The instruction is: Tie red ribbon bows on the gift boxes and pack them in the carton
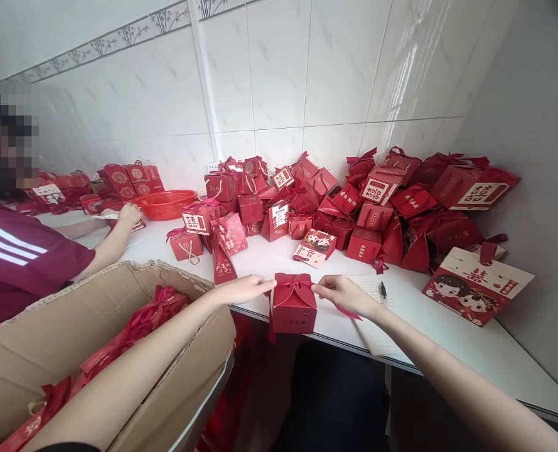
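Between carton (202, 348) and notepad (377, 336), left hand (246, 289) and right hand (347, 295) pinch the ribbon (294, 284) on a red box (296, 311) before piled boxes (373, 216).

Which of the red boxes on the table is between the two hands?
The red box at the table's front edge, between left hand and right hand, with ribbon across its top; other boxes are outside this gap.

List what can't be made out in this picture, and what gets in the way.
Head view throughout:
Small red cardboard box with a ribbon bow: contents hidden by its closed flaps; back turned away.
Open brown cardboard carton: cut off by the left and bottom edges; left forearm hides some red packages inside.
White paper sheets: marks too small to read; right forearm covers part.
Person in maroon top: cut off by left edge.
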Demonstrator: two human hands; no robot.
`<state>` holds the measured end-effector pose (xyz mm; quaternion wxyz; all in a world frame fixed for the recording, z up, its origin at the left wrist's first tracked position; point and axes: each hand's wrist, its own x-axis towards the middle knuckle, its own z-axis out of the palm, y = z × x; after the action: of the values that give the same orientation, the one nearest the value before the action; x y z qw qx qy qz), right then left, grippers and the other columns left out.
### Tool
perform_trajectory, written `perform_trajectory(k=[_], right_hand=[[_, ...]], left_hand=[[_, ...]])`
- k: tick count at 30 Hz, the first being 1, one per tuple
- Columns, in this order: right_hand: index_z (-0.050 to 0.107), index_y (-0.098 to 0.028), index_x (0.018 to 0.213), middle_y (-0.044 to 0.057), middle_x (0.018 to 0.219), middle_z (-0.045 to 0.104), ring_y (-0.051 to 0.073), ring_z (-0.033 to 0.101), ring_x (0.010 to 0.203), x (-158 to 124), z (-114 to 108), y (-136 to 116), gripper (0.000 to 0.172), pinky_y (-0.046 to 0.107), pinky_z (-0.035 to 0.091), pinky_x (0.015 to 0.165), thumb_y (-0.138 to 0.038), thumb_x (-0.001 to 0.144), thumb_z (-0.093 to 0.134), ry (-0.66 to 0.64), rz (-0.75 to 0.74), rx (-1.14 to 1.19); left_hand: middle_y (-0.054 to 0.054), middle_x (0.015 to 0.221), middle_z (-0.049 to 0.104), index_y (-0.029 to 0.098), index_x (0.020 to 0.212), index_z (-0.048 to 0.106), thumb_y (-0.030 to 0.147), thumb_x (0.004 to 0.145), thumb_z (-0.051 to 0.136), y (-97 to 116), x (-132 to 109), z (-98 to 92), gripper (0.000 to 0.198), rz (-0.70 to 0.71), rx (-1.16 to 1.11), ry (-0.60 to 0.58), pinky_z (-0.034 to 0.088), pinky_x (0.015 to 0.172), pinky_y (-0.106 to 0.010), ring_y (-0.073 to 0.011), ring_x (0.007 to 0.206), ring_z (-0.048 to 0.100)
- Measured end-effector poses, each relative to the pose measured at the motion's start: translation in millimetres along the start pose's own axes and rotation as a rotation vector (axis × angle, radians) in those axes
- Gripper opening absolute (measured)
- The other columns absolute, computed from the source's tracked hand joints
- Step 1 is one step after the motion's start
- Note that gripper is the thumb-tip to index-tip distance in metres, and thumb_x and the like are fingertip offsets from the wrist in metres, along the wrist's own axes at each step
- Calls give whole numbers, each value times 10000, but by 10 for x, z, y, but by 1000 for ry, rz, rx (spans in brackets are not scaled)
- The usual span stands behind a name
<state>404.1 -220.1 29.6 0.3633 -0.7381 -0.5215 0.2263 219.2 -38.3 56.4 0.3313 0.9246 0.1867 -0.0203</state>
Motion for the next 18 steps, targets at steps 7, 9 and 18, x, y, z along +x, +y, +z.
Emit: perform_trajectory(k=[7, 9, 18], right_hand=[[602, -157, 642, 37, 610, 584, 146, 461, 560, -7, -68, 36, 553, 264, 314, 550, -699, 698, 509, -56, 42, 223], [615, -153, 687, 40, 570, 594, 154, 480, 555, -33, -91, 6, 544, 262, 308, 545, -694, 658, 563, -86, 86, 263], [572, -170, 662, 39, 565, 633, 160, 546, 562, -121, -165, -36, 456, 257, 327, 534, -624, 698, 593, -33, 109, 272]], left_hand=[[7, 730, 544, 159, 746, 516, 569, 770, 458, -24, -43, 85, 415, 49, -109, -18, 360, 622, -246, -143, 673, 495], [19, 664, 530, 164, 715, 476, 539, 792, 442, 15, -66, 90, 385, 57, -162, -31, 353, 571, -242, -125, 594, 493], [59, 512, 493, 165, 782, 500, 446, 795, 511, 109, -86, 17, 281, -20, -401, -34, 273, 376, -184, -54, 353, 379]])
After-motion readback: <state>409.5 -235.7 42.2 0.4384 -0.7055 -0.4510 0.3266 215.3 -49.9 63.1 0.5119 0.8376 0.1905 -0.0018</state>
